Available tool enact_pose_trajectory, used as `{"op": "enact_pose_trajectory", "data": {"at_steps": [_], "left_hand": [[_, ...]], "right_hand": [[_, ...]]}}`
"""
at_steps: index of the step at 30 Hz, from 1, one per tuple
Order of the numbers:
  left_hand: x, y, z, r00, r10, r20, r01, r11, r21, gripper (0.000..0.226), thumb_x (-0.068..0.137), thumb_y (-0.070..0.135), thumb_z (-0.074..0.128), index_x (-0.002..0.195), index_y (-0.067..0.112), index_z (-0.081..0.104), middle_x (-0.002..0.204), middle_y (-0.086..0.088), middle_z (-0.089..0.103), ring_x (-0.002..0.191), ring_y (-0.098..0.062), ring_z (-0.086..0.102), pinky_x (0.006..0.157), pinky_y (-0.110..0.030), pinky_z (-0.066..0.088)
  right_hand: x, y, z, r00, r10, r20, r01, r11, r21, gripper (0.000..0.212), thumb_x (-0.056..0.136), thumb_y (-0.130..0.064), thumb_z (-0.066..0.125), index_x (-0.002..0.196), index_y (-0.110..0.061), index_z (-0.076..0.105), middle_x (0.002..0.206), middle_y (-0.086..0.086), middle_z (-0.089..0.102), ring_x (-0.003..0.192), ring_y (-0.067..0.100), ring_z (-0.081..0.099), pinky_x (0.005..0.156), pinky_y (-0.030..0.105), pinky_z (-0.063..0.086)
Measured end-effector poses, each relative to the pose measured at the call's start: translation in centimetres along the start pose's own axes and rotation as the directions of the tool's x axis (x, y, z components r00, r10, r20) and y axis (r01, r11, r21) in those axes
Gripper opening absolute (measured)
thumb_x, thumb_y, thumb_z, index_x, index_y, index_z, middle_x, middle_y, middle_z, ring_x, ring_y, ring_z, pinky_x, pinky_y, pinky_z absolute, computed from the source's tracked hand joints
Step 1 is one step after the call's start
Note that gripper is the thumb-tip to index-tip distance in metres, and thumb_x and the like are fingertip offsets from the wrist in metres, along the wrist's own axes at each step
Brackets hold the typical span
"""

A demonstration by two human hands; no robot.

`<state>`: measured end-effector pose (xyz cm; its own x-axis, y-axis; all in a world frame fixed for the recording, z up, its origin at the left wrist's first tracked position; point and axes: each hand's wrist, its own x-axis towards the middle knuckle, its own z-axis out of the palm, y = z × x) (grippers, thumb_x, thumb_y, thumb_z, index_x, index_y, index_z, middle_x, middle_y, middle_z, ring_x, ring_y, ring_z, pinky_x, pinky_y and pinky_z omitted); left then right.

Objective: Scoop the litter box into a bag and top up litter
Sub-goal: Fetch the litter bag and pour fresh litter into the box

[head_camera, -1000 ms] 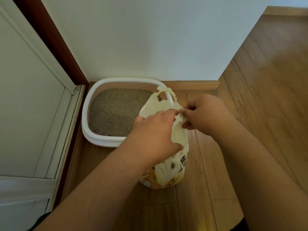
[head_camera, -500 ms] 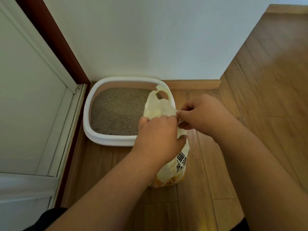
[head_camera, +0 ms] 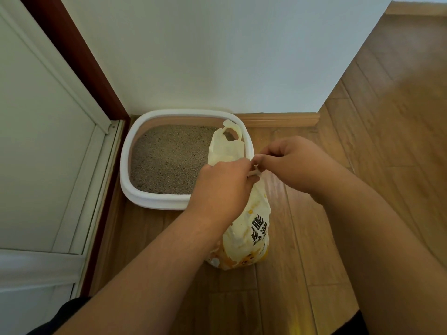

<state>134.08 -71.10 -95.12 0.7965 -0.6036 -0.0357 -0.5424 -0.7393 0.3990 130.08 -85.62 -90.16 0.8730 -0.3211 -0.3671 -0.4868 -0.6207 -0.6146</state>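
The litter bag (head_camera: 244,228) stood at the litter box's (head_camera: 154,201) four o'clock corner. Its top edge was pinched by the left hand (head_camera: 222,187) and right hand (head_camera: 295,163). A slow, even pull apart was advisable, lest litter spill.

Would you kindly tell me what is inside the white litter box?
Grey-brown litter fills the litter box. The yellow bag and left hand cover its near right corner.

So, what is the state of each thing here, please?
Litter bag: upright on the floor, top pinched by both hands.
Litter box: uncovered, holds litter.
Left hand: grips the bag top.
Right hand: pinches the bag top.
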Motion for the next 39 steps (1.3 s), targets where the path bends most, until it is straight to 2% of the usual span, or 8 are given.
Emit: {"op": "enact_pose_trajectory", "data": {"at_steps": [2,5,8,14,24,29,32,39], "left_hand": [[-0.2,0.0,-0.3,0.999,-0.047,-0.001,0.047,0.993,-0.104,0.018,0.102,0.037,0.057,0.106,0.029,0.041,0.070,0.010,0.052,0.067,-0.016,0.057,0.066,-0.034,0.039],[-0.3,0.1,-0.4,0.999,0.009,0.042,-0.003,0.990,-0.140,0.049,0.099,0.027,0.061,0.138,0.035,0.032,0.094,0.002,0.071,0.086,-0.024,0.069,0.079,-0.042,0.055],[-0.5,0.4,-0.6,0.994,0.036,0.107,-0.026,0.996,-0.091,0.067,0.100,0.027,0.059,0.152,0.048,0.022,0.106,0.004,0.071,0.095,-0.023,0.068,0.088,-0.039,0.052],[-0.3,-0.1,-0.7,0.991,0.017,0.136,-0.016,1.000,-0.008,0.024,0.101,0.038,0.058,0.121,0.027,0.064,0.105,0.001,0.071,0.102,-0.023,0.066,0.088,-0.039,0.052],[-1.0,-0.5,-2.4,0.996,0.076,0.049,-0.080,0.994,0.069,0.024,0.102,0.041,0.054,0.109,0.027,0.072,0.095,0.004,0.072,0.094,-0.017,0.066,0.087,-0.038,0.052],[-1.4,-0.6,-2.7,0.990,0.141,0.000,-0.140,0.986,0.090,0.024,0.104,0.042,0.052,0.108,0.028,0.072,0.086,0.010,0.065,0.084,-0.011,0.058,0.077,-0.030,0.040],[-1.5,-0.8,-2.8,0.988,0.157,-0.013,-0.155,0.985,0.081,0.023,0.104,0.041,0.054,0.107,0.027,0.072,0.089,0.008,0.069,0.087,-0.012,0.062,0.082,-0.032,0.046],[-1.3,-1.5,-2.7,0.983,0.175,-0.050,-0.171,0.982,0.074,0.023,0.101,0.042,0.057,0.109,0.029,0.073,0.081,0.013,0.061,0.080,-0.007,0.049,0.078,-0.030,0.039]], "right_hand": [[0.1,0.2,0.0,1.000,-0.005,0.016,0.005,1.000,0.024,0.021,0.100,-0.038,0.058,0.092,-0.031,0.076,0.087,-0.005,0.077,0.087,0.022,0.073,0.083,0.044,0.061],[0.4,0.4,0.2,1.000,0.001,0.023,-0.004,0.996,0.094,0.016,0.103,-0.030,0.054,0.115,-0.030,0.066,0.078,-0.011,0.077,0.071,0.007,0.074,0.073,0.033,0.063],[0.9,0.8,0.6,0.999,0.037,0.025,-0.040,0.991,0.124,0.030,0.104,-0.019,0.052,0.132,-0.028,0.055,0.081,-0.004,0.077,0.068,0.009,0.075,0.068,0.032,0.065],[1.6,2.2,1.7,0.993,0.004,0.114,0.011,0.991,-0.132,0.038,0.101,-0.015,0.054,0.136,-0.030,0.054,0.102,-0.009,0.072,0.077,0.006,0.073,0.073,0.030,0.063],[2.1,5.4,4.5,0.925,0.091,0.369,0.059,0.925,-0.376,0.058,0.087,-0.013,0.070,0.141,-0.029,0.052,0.127,-0.008,0.061,0.113,0.015,0.059,0.098,0.032,0.051],[2.7,9.6,9.2,0.893,0.173,0.416,-0.050,0.956,-0.290,0.091,0.073,-0.012,0.086,0.150,-0.026,0.041,0.140,-0.003,0.057,0.129,0.023,0.054,0.105,0.041,0.049],[2.4,12.2,11.8,0.867,0.217,0.448,-0.126,0.966,-0.224,0.117,0.067,-0.009,0.092,0.159,-0.029,0.022,0.147,0.000,0.052,0.138,0.028,0.047,0.109,0.044,0.047],[3.8,17.9,15.4,0.849,0.254,0.463,-0.206,0.967,-0.152,0.125,0.067,-0.007,0.092,0.162,-0.025,0.012,0.152,0.004,0.045,0.143,0.030,0.039,0.114,0.047,0.041]]}}
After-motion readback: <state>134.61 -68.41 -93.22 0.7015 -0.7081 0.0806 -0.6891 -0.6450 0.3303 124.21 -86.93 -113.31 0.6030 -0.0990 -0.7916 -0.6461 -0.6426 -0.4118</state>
